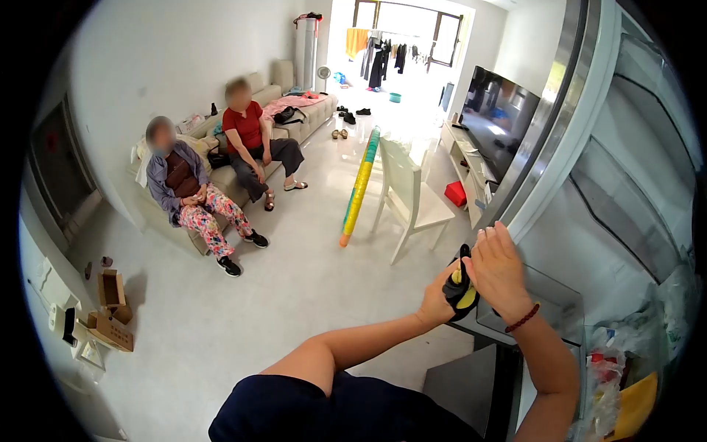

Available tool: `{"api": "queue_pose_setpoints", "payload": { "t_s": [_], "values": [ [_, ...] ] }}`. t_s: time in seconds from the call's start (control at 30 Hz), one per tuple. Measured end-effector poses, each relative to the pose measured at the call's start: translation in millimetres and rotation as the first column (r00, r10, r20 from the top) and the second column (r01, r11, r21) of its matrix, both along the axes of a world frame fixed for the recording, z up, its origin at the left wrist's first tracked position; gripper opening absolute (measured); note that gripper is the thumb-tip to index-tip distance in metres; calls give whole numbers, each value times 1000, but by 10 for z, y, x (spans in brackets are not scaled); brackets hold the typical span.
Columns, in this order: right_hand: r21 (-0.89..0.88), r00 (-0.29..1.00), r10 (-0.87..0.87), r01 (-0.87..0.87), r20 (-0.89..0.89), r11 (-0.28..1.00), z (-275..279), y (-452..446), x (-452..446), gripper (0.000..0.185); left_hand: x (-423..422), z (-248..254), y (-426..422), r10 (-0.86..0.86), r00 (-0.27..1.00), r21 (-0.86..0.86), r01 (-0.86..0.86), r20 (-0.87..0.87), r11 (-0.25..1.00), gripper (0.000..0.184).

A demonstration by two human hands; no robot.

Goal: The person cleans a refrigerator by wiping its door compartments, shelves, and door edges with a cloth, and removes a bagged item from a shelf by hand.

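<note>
In front of the open refrigerator point(545, 258), my left hand point(440, 296) is wrapped round a small black and yellow item point(464, 293), which I cannot clearly identify. My right hand point(498, 269) is just to the right, its fingers stretched upward and its thumb side against the top of that item. A dark red beaded bracelet point(523, 317) circles the right wrist. Below both hands are a clear refrigerator drawer point(545, 295) and a dark panel point(462, 379).
A white chair point(420, 210) and a yellow-green tube point(361, 184) stand ahead. Two people sit on a beige sofa point(313, 118) at the left. Cardboard boxes point(110, 331) lie far left. A television point(497, 121) and bagged items point(611, 368) are at the right.
</note>
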State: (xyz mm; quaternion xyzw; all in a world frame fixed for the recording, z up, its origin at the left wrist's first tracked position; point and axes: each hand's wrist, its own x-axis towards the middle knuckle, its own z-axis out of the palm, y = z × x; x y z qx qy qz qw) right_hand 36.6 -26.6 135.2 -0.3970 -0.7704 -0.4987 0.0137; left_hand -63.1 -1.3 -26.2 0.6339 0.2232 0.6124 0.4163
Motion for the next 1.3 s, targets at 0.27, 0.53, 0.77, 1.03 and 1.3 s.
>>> {"api": "queue_pose_setpoints", "payload": {
  "t_s": [0.27,0.53,0.77,1.03,1.3],
  "values": [
    [-47,994,2,-8,-110,999,-100,108,-23,22,48,-47,85,25,996,66,-31,88,997,63],
    [-63,965,101,-120,-242,991,-104,112,-65,17,23,-41,131,78,997,38,-79,19,996,50],
    [-186,972,115,-154,-203,970,-85,108,-30,19,170,-237,99,266,964,63,-265,-24,962,44],
    [-222,976,108,-149,-188,964,-114,134,-27,24,187,-232,-41,357,932,-78,-361,-61,929,44],
    [-205,987,119,-140,-111,969,-94,183,-2,24,307,-335,48,451,889,-47,-455,-82,889,42]
  ]
}}
